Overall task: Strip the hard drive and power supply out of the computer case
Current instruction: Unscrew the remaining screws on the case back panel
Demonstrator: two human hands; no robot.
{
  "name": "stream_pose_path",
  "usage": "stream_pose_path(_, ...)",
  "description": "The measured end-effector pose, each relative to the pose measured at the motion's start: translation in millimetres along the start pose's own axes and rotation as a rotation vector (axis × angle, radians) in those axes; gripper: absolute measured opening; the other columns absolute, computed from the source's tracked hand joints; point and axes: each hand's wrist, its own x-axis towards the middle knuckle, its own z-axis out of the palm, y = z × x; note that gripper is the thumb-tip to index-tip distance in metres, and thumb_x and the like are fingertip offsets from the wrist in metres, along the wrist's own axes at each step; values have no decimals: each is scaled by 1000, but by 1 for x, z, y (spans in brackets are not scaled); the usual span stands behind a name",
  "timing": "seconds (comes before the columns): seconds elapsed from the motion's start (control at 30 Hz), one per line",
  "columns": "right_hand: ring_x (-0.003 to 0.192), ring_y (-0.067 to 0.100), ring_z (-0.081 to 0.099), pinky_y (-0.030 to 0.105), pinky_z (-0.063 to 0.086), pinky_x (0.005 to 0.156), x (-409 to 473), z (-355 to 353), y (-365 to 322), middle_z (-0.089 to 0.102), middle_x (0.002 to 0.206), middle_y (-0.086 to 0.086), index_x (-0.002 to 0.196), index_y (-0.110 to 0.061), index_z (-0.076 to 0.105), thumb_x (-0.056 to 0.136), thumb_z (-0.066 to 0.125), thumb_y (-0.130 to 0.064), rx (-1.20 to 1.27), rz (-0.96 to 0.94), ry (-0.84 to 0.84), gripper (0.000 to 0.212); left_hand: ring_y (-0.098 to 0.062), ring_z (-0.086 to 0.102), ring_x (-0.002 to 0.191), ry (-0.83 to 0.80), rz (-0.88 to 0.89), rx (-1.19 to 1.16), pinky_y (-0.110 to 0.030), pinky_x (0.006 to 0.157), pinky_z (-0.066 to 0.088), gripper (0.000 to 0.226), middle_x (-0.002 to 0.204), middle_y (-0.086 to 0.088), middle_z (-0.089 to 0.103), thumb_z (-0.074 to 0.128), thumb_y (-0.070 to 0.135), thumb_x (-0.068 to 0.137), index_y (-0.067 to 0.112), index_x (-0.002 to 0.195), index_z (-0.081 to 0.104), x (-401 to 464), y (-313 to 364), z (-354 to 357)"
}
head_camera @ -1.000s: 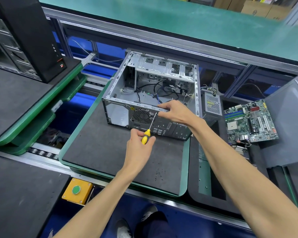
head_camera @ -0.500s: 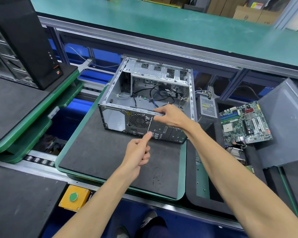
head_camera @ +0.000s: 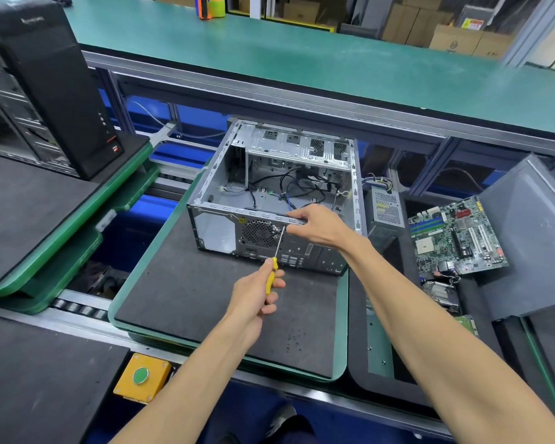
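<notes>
1. The left hand (head_camera: 257, 291) is curled round the yellow handle of a screwdriver (head_camera: 271, 277); handle gripped w/ fingers and thumb, shaft angled up and away toward the case's rear panel.
2. The screwdriver tip is set at the rear panel just beside the round fan grille (head_camera: 259, 233), near the panel's top edge. Whether it sits in a screw can't be told.
3. The right hand (head_camera: 318, 224) is laid on the top rear rail of the computer case (head_camera: 276, 200); fingers are curled over the rail, gripping it, approx. above the screwdriver tip.
4. The case lies on its side, open face up, on a dark mat w/ green rim (head_camera: 180, 302) on the bench. Loose black and blue cables (head_camera: 298, 187) are seen inside; the drive cage (head_camera: 298, 147) is at the far end. No drive can be made out in the cage.
5. The power supply (head_camera: 385, 209) is stood outside the case, just beside its right wall, w/ its wire bundle sticking up behind.
6. A motherboard (head_camera: 455, 238) is laid to the right of the PSU, resting partly on a grey side panel (head_camera: 532, 238).
7. A black tower PC (head_camera: 55, 84) is stood on the next mat at far left.
8. A yellow box w/ green button (head_camera: 141, 376) is mounted at the near edge of the line, below the mat.
</notes>
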Motion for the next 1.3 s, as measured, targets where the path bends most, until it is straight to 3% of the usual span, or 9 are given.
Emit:
stream_pose_path(0.17,86,21,68,38,55,79,0,2,1,77,104,4,128,-29,70,89,62,-42,7,6,22,41,-5,28,41,-152,-123,-175,-16,32,19,36,61,4,46,54,40,102,7,92,66,-4,6,1)
stream_pose_path(0.3,98,22,68,34,54,85,1,2,2,75,116,3,129,-27,69,90,62,-41,-4,15,20,42,-9,20,44,-57,60,61,-20,36,16,33,58,7,32,68,40,94,15,85,47,-6,5,5)
stream_pose_path(0.4,77,15,62,23,46,66,2,3,4,77,99,-1,127,-31,70,90,60,-41,-12,9,25,39,-11,38,47,120,323,334,-26,45,32,32,63,2,51,72,37,90,11,89,53,-7,0,2)
stream_pose_path(0.57,66,14,58,26,46,64,2,5,5,76,87,3,122,-30,72,86,58,-48,-14,5,39,43,-5,49,44,219,519,667,-30,55,44,26,69,12,73,63,40,94,15,85,62,-2,1,-7)
stream_pose_path(0.73,59,5,52,26,39,59,3,6,4,62,65,-12,125,-33,71,82,55,-52,-20,8,49,50,-9,36,41,24,162,141,-19,35,25,30,77,-5,76,64,30,97,0,93,62,-4,2,2)
stream_pose_path(0.93,63,0,52,26,36,62,4,6,5,69,77,-15,132,-30,66,90,62,-43,-45,6,72,44,-4,31,37,-303,-235,-569,-14,27,19,16,80,-7,69,60,25,96,11,89,58,-8,4,0)
stream_pose_path(1.1,67,10,57,27,38,66,4,6,4,67,74,-10,130,-29,68,90,61,-44,-59,10,64,44,-8,30,38,-15,90,51,-19,33,19,37,60,3,57,57,40,100,6,102,69,-7,3,-1)
stream_pose_path(1.23,80,14,60,27,39,72,6,8,7,75,101,-4,131,-27,67,88,60,-48,-54,6,70,49,-21,62,70,192,407,555,-39,63,51,29,80,-1,66,69,40,89,16,96,54,-7,9,-8)
stream_pose_path(1.3,91,17,64,30,44,75,7,8,7,75,112,-2,132,-26,67,90,62,-44,-54,5,72,46,-29,61,74,321,587,871,-42,64,46,29,79,-2,65,65,38,93,16,92,47,-4,7,-15)
